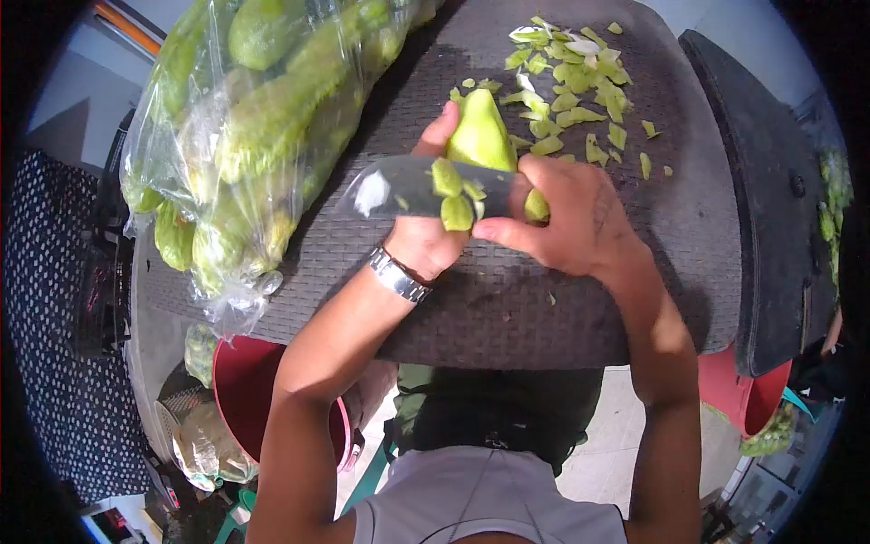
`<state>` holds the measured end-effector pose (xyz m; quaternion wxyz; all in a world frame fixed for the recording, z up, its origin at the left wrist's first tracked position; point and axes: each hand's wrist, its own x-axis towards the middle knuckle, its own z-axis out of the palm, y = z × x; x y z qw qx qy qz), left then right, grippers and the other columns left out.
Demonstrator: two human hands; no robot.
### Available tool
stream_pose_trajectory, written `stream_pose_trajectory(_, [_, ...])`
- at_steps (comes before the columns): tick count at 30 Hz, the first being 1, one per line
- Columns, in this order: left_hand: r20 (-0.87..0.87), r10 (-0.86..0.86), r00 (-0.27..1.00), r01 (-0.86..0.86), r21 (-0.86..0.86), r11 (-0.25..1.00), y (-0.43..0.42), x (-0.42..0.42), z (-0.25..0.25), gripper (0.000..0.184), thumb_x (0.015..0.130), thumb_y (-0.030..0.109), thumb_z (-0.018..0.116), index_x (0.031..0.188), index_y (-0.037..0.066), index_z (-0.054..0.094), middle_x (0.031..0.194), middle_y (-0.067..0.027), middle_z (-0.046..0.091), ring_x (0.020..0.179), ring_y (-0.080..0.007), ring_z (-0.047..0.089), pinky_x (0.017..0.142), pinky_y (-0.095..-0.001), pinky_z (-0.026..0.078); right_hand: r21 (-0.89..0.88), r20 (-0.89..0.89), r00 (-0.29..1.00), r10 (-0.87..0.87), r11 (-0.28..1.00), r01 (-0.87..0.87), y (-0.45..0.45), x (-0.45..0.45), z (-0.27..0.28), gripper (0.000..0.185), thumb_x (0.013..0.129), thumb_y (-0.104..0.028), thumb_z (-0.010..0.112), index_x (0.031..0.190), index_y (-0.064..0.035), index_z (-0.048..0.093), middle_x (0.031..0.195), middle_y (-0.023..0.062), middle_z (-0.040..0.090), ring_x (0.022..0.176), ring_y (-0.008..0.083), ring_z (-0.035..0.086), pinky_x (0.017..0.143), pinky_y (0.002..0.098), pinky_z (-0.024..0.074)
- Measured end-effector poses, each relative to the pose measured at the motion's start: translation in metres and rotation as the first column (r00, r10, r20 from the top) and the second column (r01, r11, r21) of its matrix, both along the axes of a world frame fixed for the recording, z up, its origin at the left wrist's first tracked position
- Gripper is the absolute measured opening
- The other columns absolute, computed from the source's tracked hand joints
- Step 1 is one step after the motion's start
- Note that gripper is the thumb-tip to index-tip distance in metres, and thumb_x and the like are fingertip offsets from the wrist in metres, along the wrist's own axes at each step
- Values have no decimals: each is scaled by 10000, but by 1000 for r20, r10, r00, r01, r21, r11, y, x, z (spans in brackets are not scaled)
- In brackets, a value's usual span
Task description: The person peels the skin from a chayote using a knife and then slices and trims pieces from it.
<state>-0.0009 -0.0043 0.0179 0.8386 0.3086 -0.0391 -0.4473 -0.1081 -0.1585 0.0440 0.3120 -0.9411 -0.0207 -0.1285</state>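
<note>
A pale green, pear-shaped chayote (480, 134) with a smooth, peeled-looking surface is held over the table in my left hand (426, 240). The fingers of that hand curl round its far left side, partly behind the blade. My right hand (575, 213) is closed on a knife (408, 189), whose handle is mostly hidden by the fingers. Its broad, shiny blade points left, crossing in front of the chayote's near end. Several pieces of green peel (457, 213) stick to the blade. I cannot tell whether the edge touches the chayote.
A clear plastic bag (263, 136) full of green chayotes lies at the left of the dark woven-top table (507, 317). Peel scraps (580, 86) are scattered at the back right. A red bucket (249, 399) stands below the left edge, another red container (743, 390) below the right.
</note>
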Motion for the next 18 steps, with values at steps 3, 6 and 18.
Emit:
stream_pose_trajectory(3, [32, -45, 998, 44, 50, 998, 0, 0, 3, 516, 1011, 573, 576, 1163, 91, 677, 1019, -74, 738, 893, -209, 728, 840, -360, 592, -57, 55, 998, 36, 998, -33, 2, 1, -7, 557, 751, -520, 875, 814, -47, 586, 729, 123, 686, 698, 350, 704, 666, 446, 538])
stream_pose_trajectory(6, [7, -51, 999, 51, -3, 999, 3, 2, 2, 499, 1020, 549, 572, 1130, 81, 708, 1020, -106, 755, 914, -238, 743, 865, -380, 601, -59, 25, 1000, 12, 998, -10, 0, -1, -5, 685, 760, -689, 808, 837, -30, 639, 743, 166, 698, 740, 386, 722, 707, 482, 556])
stream_pose_trajectory(18, [109, 40, 993, -52, 116, 992, 4, -3, 12, 532, 1033, 540, 541, 1286, 77, 607, 1128, -103, 721, 972, -249, 731, 725, -461, 638, 90, 36, 964, -265, 961, 261, -54, 0, 10, 609, 835, -616, 789, 774, -25, 653, 710, 162, 672, 705, 332, 704, 668, 441, 517])
